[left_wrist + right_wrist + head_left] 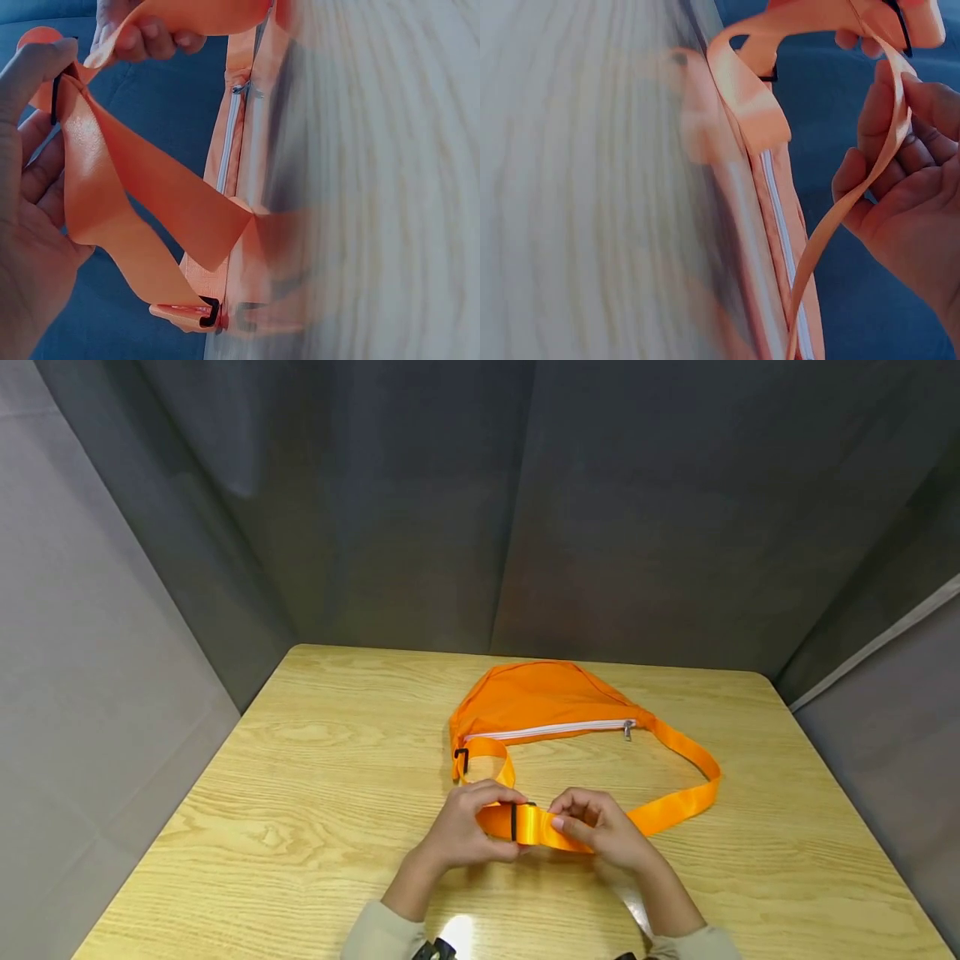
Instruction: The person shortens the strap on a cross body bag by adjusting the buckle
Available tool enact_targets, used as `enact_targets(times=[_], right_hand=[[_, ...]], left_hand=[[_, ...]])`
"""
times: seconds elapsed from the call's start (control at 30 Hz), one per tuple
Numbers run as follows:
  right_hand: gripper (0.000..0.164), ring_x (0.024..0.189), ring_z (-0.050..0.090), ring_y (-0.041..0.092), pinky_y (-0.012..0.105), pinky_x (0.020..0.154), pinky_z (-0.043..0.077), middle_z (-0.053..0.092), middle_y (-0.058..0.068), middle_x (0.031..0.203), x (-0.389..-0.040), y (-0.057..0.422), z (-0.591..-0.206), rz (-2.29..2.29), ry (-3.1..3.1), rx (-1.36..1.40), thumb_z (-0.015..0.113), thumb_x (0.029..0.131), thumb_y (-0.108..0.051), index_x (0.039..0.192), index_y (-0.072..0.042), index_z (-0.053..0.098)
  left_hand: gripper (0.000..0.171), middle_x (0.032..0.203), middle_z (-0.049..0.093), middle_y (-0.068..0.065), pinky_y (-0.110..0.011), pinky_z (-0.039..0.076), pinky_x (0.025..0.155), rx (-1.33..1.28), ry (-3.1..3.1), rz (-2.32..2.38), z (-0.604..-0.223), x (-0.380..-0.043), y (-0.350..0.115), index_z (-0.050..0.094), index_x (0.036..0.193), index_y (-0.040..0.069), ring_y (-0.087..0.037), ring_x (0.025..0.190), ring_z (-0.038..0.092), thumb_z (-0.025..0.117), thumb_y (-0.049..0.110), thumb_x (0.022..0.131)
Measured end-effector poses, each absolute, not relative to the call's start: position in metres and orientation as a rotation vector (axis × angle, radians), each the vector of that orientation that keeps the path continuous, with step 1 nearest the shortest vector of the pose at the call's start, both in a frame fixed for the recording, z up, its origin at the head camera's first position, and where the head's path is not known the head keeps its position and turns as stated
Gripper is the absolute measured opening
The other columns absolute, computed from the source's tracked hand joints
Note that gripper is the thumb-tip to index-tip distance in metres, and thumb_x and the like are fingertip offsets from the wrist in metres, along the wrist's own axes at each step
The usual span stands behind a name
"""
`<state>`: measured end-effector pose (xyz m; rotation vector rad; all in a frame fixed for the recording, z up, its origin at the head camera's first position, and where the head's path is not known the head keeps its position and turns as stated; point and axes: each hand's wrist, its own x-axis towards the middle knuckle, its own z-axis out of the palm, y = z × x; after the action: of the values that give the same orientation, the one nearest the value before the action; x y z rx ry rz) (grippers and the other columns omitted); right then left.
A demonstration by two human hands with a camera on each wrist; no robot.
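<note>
An orange waist bag [547, 697] with a white zipper [555, 729] lies on the table, its orange strap [678, 806] looping toward me. At the strap's black slider buckle [513, 822], my left hand [468, 827] grips the webbing between thumb and fingers. Just to the right, my right hand [603, 831] pinches the same strap between thumb and fingers. The left wrist view shows two layers of webbing [112, 202] hanging from the slider. A black ring [210, 311] joins the strap to the bag's left end. Part of the slider is hidden by my left fingers.
The wooden table [300, 793] carries the bag near its far edge. A dark curtain [412, 510] hangs behind it, with grey panels [90, 652] at the sides. A metal zipper pull [627, 732] hangs at the zipper's right end.
</note>
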<state>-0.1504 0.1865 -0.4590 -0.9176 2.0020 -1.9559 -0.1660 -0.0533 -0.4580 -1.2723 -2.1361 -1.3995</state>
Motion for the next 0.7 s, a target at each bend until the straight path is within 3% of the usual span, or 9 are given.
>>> enact_targets(times=[0.23,0.53,0.7], right_hand=[[0.008,0.054,0.037,0.011,0.026,0.044,0.033,0.048,0.003,0.071,-0.154,0.188,-0.465,-2.057,1.850,-0.902,0.047,0.091,0.009,0.097,0.014,0.050],[0.007,0.062,0.044,0.007,0.019,0.051,0.039,0.051,0.003,0.074,-0.154,0.191,-0.469,-2.035,1.875,-0.840,0.051,0.090,0.007,0.096,0.011,0.052],[0.004,0.058,0.040,0.007,0.019,0.048,0.033,0.048,0.002,0.070,-0.156,0.185,-0.470,-2.042,1.841,-0.816,0.051,0.091,0.006,0.095,0.007,0.053]], left_hand=[[0.052,0.099,0.066,0.001,-0.027,0.048,0.081,-1.226,-2.215,-1.448,-0.459,-0.167,-0.057,0.068,0.105,0.010,-0.010,0.091,0.060,0.085,0.007,0.056],[0.050,0.093,0.068,-0.011,-0.031,0.050,0.076,-1.232,-2.188,-1.476,-0.437,-0.156,-0.055,0.067,0.099,-0.002,-0.021,0.084,0.063,0.082,-0.007,0.051],[0.047,0.093,0.068,-0.005,-0.028,0.050,0.074,-1.228,-2.192,-1.519,-0.446,-0.160,-0.051,0.068,0.099,0.003,-0.015,0.083,0.063,0.083,0.000,0.055]])
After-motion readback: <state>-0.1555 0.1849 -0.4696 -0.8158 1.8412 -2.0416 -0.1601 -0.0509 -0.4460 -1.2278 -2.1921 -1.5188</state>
